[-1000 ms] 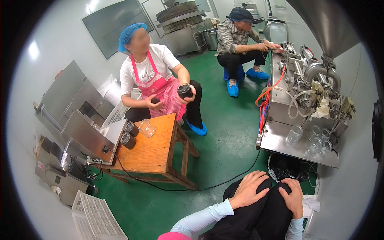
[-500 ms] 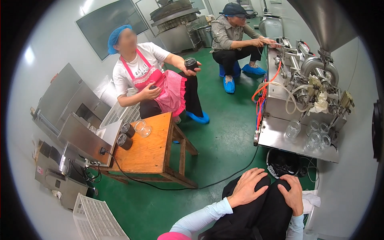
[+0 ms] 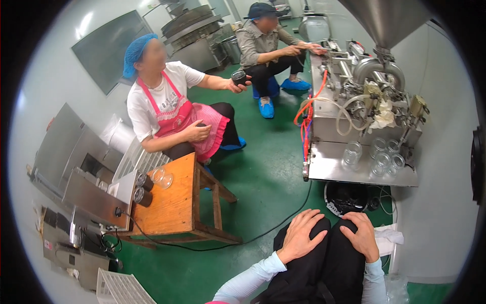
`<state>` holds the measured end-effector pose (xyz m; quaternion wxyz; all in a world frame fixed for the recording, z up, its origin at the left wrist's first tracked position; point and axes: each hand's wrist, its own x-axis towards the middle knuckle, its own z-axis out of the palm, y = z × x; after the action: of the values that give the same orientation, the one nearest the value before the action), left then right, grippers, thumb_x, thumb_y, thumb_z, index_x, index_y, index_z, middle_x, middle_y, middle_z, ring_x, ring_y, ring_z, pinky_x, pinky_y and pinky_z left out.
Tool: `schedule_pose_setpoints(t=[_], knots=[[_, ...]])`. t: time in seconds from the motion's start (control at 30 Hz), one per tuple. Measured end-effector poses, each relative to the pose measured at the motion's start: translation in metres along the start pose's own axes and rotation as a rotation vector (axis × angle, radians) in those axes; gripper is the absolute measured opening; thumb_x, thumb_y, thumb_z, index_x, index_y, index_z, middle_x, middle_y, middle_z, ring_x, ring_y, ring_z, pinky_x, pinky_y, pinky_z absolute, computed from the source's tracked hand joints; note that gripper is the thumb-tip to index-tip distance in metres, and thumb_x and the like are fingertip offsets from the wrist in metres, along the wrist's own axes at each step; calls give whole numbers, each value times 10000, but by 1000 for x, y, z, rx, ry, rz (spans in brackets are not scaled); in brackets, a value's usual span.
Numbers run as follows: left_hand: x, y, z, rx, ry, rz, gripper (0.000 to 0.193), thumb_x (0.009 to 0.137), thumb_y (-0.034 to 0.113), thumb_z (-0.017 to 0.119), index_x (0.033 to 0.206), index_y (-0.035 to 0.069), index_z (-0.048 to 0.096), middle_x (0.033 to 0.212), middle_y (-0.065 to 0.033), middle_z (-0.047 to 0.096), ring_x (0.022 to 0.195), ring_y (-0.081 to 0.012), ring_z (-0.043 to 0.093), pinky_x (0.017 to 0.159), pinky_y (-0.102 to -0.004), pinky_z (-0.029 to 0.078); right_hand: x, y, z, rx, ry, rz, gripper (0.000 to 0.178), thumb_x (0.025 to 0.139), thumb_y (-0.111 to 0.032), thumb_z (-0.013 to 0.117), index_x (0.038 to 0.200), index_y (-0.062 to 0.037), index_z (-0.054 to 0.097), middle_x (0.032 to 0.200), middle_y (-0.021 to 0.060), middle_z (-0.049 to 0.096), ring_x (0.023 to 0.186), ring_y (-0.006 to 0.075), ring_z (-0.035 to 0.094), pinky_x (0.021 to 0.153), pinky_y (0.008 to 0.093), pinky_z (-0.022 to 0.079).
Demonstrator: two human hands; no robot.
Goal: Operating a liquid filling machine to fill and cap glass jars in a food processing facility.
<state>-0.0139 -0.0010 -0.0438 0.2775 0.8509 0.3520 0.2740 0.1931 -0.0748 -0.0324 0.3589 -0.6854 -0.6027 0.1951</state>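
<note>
My left hand (image 3: 302, 235) lies flat on my left knee, its fingers stretched out and nothing held. On the other knee rests my right hand (image 3: 360, 236), also empty, with fingers spread over the black trousers (image 3: 324, 268). Ahead and to the right stands a steel filling machine (image 3: 349, 137) with a large funnel (image 3: 387, 23). Several clear glass jars (image 3: 381, 163) are on its metal shelf, and one glass jar (image 3: 352, 153) sits under a nozzle. Below the shelf, near my knees, is a round black basin (image 3: 346, 198) with dark contents.
A co-worker in a pink apron (image 3: 174, 114) holds out a dark-filled jar (image 3: 238, 77). Another person (image 3: 266, 50) handles the machine's far end. Dark jars (image 3: 143, 196) and clear jars (image 3: 162, 178) stand on a wooden table (image 3: 169, 202). A black cable (image 3: 263, 240) crosses the green floor.
The view has turned slightly right, shifting the surroundings leftward. The aproned co-worker's arm with the dark jar has stretched further toward the machine. My hands remain on my knees.
</note>
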Motion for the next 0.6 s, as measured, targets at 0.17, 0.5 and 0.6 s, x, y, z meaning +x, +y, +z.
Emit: schedule_pose_setpoints(t=[0.17, 0.5, 0.6], knots=[[0, 1, -1, 7, 30, 23, 442, 828, 263, 676, 1209, 56, 585, 1302, -119, 538, 1225, -327, 472, 1004, -421, 384, 1, 2, 2, 29, 11, -53, 297, 750, -219, 720, 976, -31, 678, 1047, 104, 657, 1034, 294, 571, 914, 387, 433], [2, 2, 0, 20, 29, 28, 439, 815, 253, 692, 1200, 64, 596, 1298, -100, 550, 1227, -314, 476, 1000, -419, 385, -1, 6, 1, 6, 15, -44, 303, 767, -253, 712, 990, -50, 680, 1066, 91, 657, 1049, 278, 567, 920, 386, 428], [1, 3, -2, 22, 38, 12, 424, 812, 255, 695, 1181, 64, 611, 1280, -98, 566, 1223, -318, 481, 1001, -417, 386, -2, 7, 3, -16, 10, -41, 307, 778, -271, 709, 1004, -66, 678, 1073, 82, 655, 1055, 272, 565, 924, 383, 425]])
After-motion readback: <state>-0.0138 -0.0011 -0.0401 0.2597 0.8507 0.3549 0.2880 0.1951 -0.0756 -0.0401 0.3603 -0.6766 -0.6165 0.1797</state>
